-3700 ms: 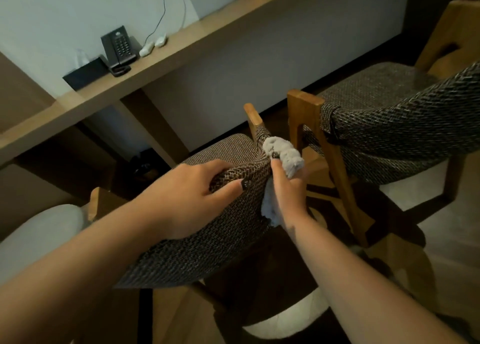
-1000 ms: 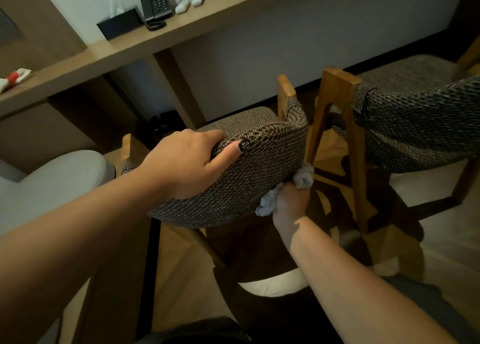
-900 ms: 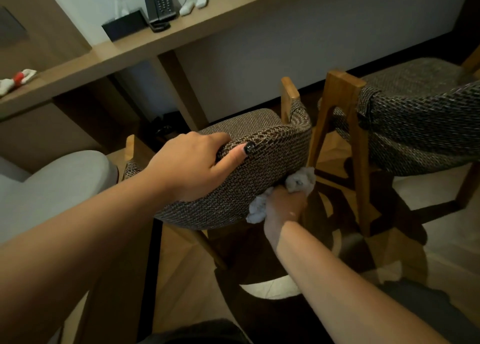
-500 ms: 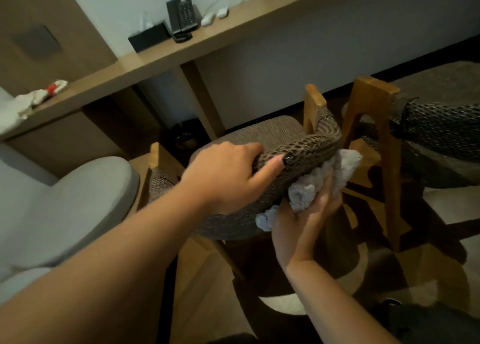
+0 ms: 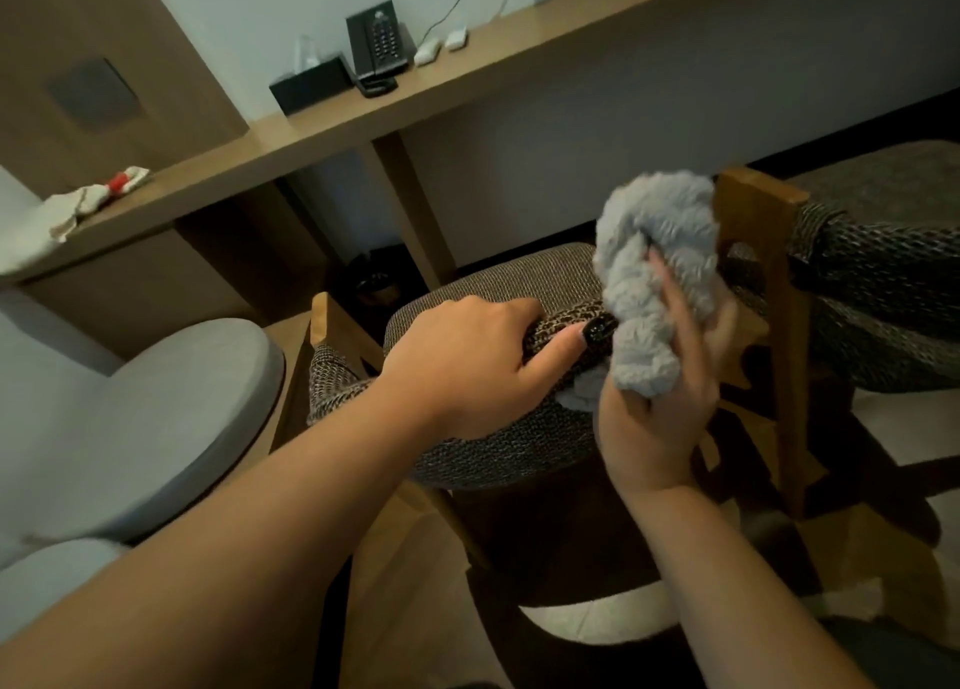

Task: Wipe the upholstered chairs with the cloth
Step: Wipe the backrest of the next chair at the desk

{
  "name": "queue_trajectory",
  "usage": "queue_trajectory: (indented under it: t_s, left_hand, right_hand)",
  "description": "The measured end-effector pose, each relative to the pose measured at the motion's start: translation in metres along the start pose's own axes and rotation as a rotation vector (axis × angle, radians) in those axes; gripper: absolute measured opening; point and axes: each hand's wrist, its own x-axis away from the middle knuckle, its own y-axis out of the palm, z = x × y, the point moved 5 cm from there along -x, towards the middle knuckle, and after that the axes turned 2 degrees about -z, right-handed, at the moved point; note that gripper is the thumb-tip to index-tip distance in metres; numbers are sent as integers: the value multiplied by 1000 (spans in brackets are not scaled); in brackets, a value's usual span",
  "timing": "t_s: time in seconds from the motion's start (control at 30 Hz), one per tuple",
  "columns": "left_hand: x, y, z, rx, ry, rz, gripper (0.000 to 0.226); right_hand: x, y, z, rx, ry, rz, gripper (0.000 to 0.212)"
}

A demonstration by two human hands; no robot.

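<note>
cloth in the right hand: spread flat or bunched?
Bunched. The grey cloth sits as a crumpled wad in the right hand, fingers curled behind it, lifted beside the chair backrest rather than laid flat.

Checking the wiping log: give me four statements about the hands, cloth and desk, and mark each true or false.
1. The right hand holds a bunched grey cloth. True.
2. The left hand lies flat on the desk. False: it grips the near chair's backrest.
3. A black telephone stands on the desk. True.
4. The cloth is spread over the second chair. False: it is bunched in the hand.
</note>
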Motion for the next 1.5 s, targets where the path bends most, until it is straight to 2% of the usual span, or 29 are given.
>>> queue_trajectory:
  t_s: [0.07,0.2,0.27,0.33,0.4,0.43,0.5,0.6,0.63,0.7,0.77,0.87,0.9,0.97,1.0,1.1,1.13,1.17,1.2,1.27,1.3,1.37,1.43,1.5]
  left_hand:
    - [0,0,0,6,-10,-2,64]
    - [0,0,-1,26,-20,-13,69]
    - [0,1,-2,31,-34,-10,66]
    - [0,0,-2,24,-48,-7,63]
    - [0,-1,-1,20,-50,-8,62]
    - [1,-1,-1,19,-49,-5,62]
    - [2,-2,0,27,-47,1,65]
    - [0,-1,-2,64,-46,-9,72]
    - [0,0,-2,70,-43,-7,75]
    - [-1,2,-4,69,-45,-2,76]
    - [-2,3,-6,77,-64,-7,75]
    - [-1,2,-5,85,-64,-10,78]
    - [-1,2,-5,86,-57,-9,80]
    - [-1,3,-5,92,-53,-16,82]
    - [-1,3,-5,97,-55,-20,81]
    - [-3,4,-7,119,-66,-36,81]
    - [-3,4,-7,122,-69,-36,81]
    - [-2,4,-7,123,-69,-36,80]
    - [-2,4,-7,122,-71,-38,80]
    - [-1,3,-7,122,-84,-44,81]
    - [-1,4,-8,121,-90,-45,81]
    - [-2,5,-8,117,-94,-45,82]
    - [-3,5,-8,116,-92,-46,84]
    - [-3,6,-9,120,-88,-51,85]
  right_hand:
    - [10,-1,24,20,110,13,43]
    - [7,-11,59,-100,553,106,44]
    - [4,-9,37,-168,495,18,48]
    - [7,-4,3,-195,275,-127,50]
    - [13,-4,-8,-73,73,-174,45]
    - [13,-5,-1,-18,47,-162,45]
    - [5,-7,28,14,150,-114,42]
    - [-4,-12,57,-97,476,-42,47]
    - [-2,-11,56,-113,526,-46,51]
    - [9,-5,30,-96,479,-76,60]
    - [28,2,3,-82,308,-100,59]
    - [36,3,21,14,249,-134,55]
    - [32,1,45,3,313,-95,51]
    - [18,-1,74,-87,608,0,46]
    - [14,-2,76,-25,697,-26,47]
    - [38,8,61,-166,787,-55,71]
    - [53,10,47,-146,782,-110,72]
    - [62,12,29,-113,667,-192,73]
    - [75,13,18,-109,590,-268,83]
    - [86,15,15,9,602,-292,103]
    - [79,12,22,-5,630,-264,106]
    - [69,10,34,-47,668,-207,99]
    - [63,9,48,-155,766,-95,78]
    - [54,5,70,-322,1013,55,51]
